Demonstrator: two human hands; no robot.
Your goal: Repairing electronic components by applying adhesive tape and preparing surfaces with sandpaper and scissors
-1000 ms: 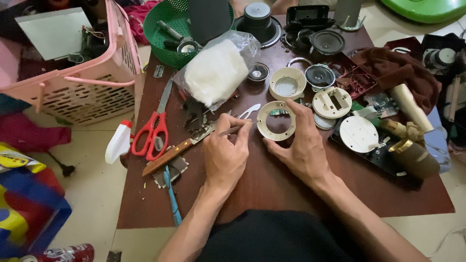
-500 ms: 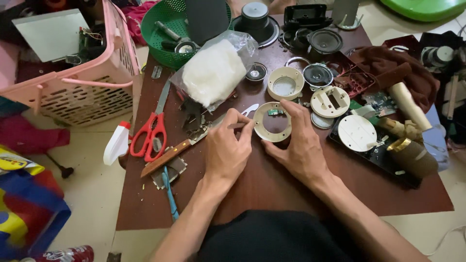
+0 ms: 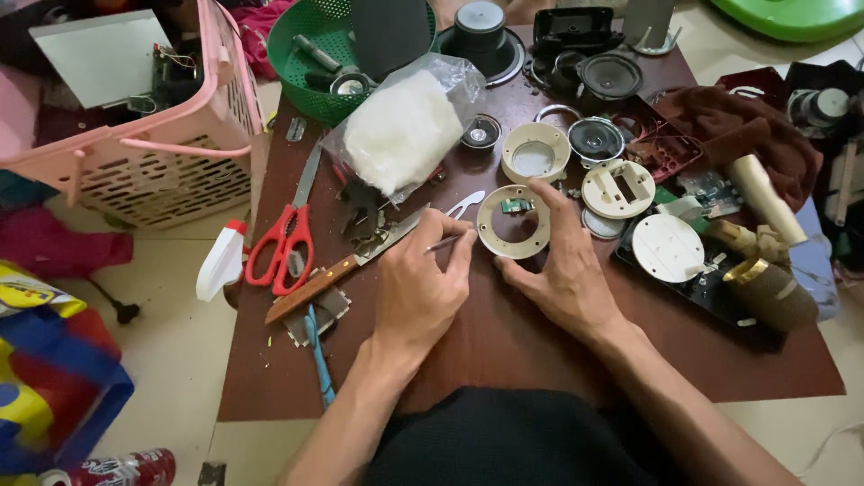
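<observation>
My right hand [image 3: 565, 270] rests on the brown table [image 3: 504, 360] and its fingers hold the edge of a beige plastic ring [image 3: 493, 236]. A small green circuit board [image 3: 516, 206] sits on the ring's inner rim. My left hand [image 3: 418, 290] pinches a thin metal tool [image 3: 444, 243], tip just left of the ring. A white plastic piece [image 3: 466, 205] lies right above the left hand's fingers.
A wooden-handled knife [image 3: 346, 263], red scissors [image 3: 283, 241] and a blue tool [image 3: 317, 353] lie to the left. A bag of white stuffing [image 3: 403, 133], a green basket [image 3: 310, 63] and speaker parts [image 3: 594, 139] crowd the far side. A pink basket [image 3: 135, 153] stands left of the table.
Both hands stay at the ring. My left hand's fingers have shifted only slightly with the thin tool.
</observation>
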